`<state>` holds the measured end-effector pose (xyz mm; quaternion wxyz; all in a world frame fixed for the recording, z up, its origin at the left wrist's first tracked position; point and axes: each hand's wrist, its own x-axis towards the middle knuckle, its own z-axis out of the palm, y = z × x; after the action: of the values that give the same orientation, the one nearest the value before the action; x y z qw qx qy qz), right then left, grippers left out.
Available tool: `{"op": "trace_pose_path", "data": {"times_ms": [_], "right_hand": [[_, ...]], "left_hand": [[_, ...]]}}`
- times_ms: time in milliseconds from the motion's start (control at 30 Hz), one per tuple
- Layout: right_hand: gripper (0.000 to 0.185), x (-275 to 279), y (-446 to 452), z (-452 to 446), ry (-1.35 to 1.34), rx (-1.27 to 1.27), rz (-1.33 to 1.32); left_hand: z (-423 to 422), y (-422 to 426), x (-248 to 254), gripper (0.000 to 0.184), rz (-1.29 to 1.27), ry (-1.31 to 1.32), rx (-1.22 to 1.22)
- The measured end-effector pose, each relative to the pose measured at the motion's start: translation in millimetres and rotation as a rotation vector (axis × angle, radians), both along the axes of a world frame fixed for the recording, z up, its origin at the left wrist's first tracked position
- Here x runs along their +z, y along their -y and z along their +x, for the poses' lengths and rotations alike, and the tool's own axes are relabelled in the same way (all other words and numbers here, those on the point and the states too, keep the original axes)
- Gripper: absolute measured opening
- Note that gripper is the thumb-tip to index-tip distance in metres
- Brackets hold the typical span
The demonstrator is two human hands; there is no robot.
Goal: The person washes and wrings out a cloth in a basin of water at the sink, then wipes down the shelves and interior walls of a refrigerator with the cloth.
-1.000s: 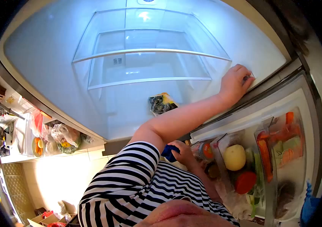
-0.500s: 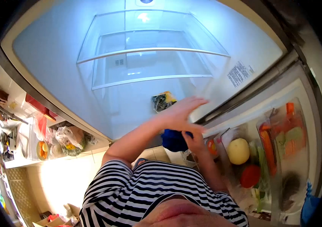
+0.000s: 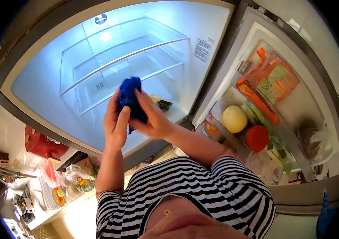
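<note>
A bunched blue cloth [image 3: 130, 95] is held up in front of the open refrigerator [image 3: 38, 83]. My left hand [image 3: 114, 122] grips its left side, with the thumb pressed on the front. On the other side, the fingers of my right hand [image 3: 156, 121] close round the cloth. Behind my right hand, a black-and-yellow package [image 3: 163, 104] lies on the refrigerator floor, partly hidden by the hand.
Glass shelves [image 3: 129, 59] span the lit interior. To the right, the open door [image 3: 253, 36] carries a pale round fruit [image 3: 234, 119], a red-lidded jar [image 3: 257, 138] and bagged vegetables. A counter at left holds a red box [image 3: 42, 145] and plastic bags [image 3: 79, 177].
Both hands have risen to the left with the blue cloth, which was low near the door. My left hand, open and reaching across before, now holds it too. The view has turned rightward.
</note>
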<state>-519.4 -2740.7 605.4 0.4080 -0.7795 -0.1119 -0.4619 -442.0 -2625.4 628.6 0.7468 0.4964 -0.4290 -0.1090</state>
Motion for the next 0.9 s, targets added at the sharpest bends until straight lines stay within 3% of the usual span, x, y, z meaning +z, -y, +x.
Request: {"op": "trace_pose_path", "data": {"times_ms": [33, 100, 167, 267, 300, 367, 433, 533, 633, 700, 733, 767, 800, 833, 900], "right_hand": [[0.052, 11, 3, 11, -0.035, -0.004, 0.094], [0.042, 27, 23, 34, 0.051, -0.036, 0.151], [0.041, 67, 49, 47, 0.083, -0.333, 0.066], [0.034, 102, 119, 76, 0.195, -0.800, -0.253], [0.035, 98, 155, 98, 0.037, -0.927, -0.378], [0.047, 108, 142, 117, -0.626, -1.011, -0.420], [0.058, 110, 125, 159, -0.751, -0.910, -0.467], [0.049, 133, 85, 219, -0.990, -0.392, -0.622], [0.038, 114, 27, 245, -0.599, -0.036, -0.800], [0.040, 118, 18, 215, -0.413, 0.084, -0.906], [0.041, 123, 28, 210, -0.510, 0.091, -0.893], [0.042, 112, 57, 220, -0.492, 0.083, -0.861], [0.042, 104, 104, 239, -0.492, 0.142, -0.830], [0.040, 116, 128, 225, -0.652, -0.149, -0.891], [0.041, 107, 238, 239, -0.610, -0.411, -1.001]], "left_hand": [[0, -8, 6, 0.047, 0.000, -0.001, -0.010], [5, -24, 15, 0.057, 0.039, 0.441, 0.248], [0, -37, 24, 0.055, -0.039, 0.618, 0.583], [11, -73, 16, 0.045, -0.131, 0.797, 0.775], [13, -83, 12, 0.041, -0.159, 0.861, 0.847], [13, -94, 7, 0.037, -0.186, 0.914, 0.924], [13, -97, 3, 0.033, -0.142, 0.936, 1.021], [18, -85, 4, 0.031, -0.149, 0.911, 1.014], [23, -79, 11, 0.031, -0.174, 0.918, 1.014], [32, -85, 14, 0.030, -0.134, 1.026, 1.151], [44, -97, 12, 0.033, -0.037, 1.156, 1.257], [48, -101, 11, 0.033, -0.026, 1.155, 1.264], [53, -104, 10, 0.040, 0.036, 1.127, 1.440], [59, -108, 10, 0.046, 0.107, 1.096, 1.619], [72, -112, 11, 0.075, 0.286, 1.080, 1.721]]}}
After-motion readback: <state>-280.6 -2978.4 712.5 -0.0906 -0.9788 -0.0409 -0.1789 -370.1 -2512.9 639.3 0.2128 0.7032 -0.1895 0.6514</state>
